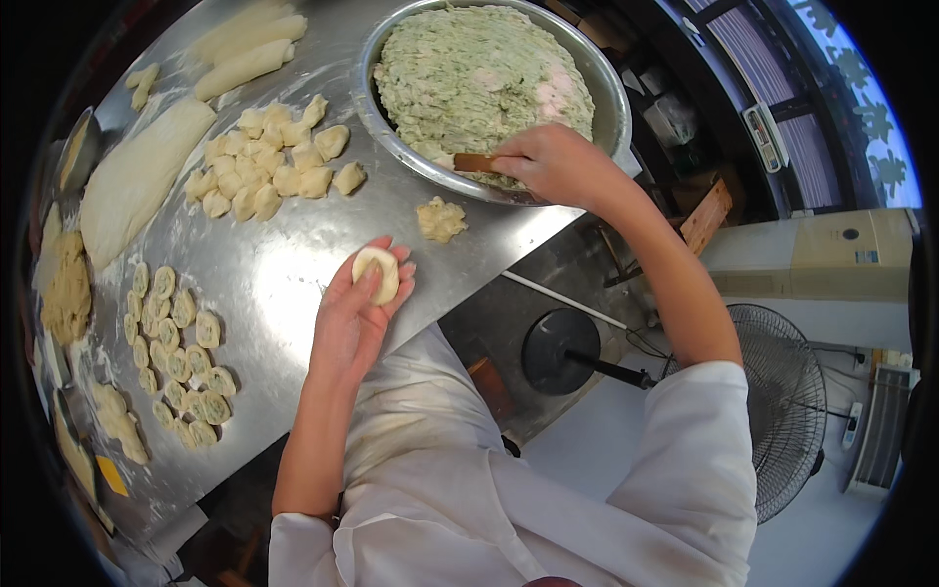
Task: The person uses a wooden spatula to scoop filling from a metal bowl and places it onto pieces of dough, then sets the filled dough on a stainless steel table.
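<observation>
My left hand (363, 301) holds a flattened piece of dough (378, 274) over the steel table, the thumb pressed on its middle. My right hand (546, 163) grips a flat wooden spatula (474, 162), its end at the near edge of a greenish minced filling (477, 81). A large metal bowl (623, 121) holds this filling, with a pinkish patch at its right. Small dough pieces (253, 165) lie heaped left of the bowl. One ragged dough lump (441, 219) sits just below the bowl. Further left on the table are several small rounds with green filling showing (177, 363).
The steel table (271, 257) also carries a large dough slab (143, 180), dough rolls (246, 68), a brownish dough mass (66, 293) and a yellow scraper (111, 475). Beyond its near edge stand a black round base (561, 352) and a wire-caged fan (770, 411).
</observation>
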`<state>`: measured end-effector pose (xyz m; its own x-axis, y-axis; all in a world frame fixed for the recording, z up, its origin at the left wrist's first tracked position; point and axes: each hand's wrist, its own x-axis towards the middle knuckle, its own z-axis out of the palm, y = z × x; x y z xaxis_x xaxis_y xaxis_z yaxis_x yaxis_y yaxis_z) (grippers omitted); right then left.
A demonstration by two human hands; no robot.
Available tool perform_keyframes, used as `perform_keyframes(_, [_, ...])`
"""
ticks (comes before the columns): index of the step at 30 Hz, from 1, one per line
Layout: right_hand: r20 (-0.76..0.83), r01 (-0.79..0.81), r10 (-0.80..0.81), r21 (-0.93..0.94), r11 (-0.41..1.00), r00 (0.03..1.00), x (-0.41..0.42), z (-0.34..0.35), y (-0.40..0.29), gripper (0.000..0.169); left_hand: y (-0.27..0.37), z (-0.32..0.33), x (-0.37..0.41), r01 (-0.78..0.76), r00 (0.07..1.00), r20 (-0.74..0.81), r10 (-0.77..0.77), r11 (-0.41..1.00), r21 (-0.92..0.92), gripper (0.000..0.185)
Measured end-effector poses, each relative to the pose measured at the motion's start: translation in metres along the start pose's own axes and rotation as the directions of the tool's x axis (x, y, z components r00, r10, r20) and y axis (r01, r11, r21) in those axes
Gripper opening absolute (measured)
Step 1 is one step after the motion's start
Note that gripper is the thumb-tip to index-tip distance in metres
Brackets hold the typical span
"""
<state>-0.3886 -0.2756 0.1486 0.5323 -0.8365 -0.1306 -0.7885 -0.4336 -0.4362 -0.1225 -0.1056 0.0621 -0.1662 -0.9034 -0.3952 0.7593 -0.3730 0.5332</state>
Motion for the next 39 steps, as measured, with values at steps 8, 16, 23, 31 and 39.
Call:
perform_keyframes(8, [-0.316,-0.103,0.203,0.305,0.947,0.927,-0.051,0.038,-0.036,0.023,0.029,0.051,0.033,-0.046,0.999,-0.002,0.046,0.992,-0.117,0.044])
perform_keyframes(16, [-0.627,0.019,-0.019,-0.007,1.000,0.779,-0.076,0.102,-0.088,0.044,0.035,0.086,0.040,-0.103,0.994,-0.068,0.088,0.960,-0.259,0.037])
perform_keyframes(23, [-0.633,-0.028,-0.031,-0.083,0.996,0.773,-0.087,0.100,-0.100,0.054,0.030,0.088,0.054,-0.073,0.997,-0.007,0.073,0.988,-0.139,0.036])
perform_keyframes(31, [-0.544,-0.022,0.116,0.175,0.984,0.831,-0.105,0.080,-0.093,0.047,0.028,0.084,0.062,-0.184,0.981,0.020,0.191,0.963,-0.197,0.037])
perform_keyframes(39, [-0.318,0.022,0.430,0.824,0.566,0.845,-0.106,0.082,-0.097,0.033,0.027,0.100,0.071,-0.294,0.950,0.051,0.308,0.937,-0.188,0.030])
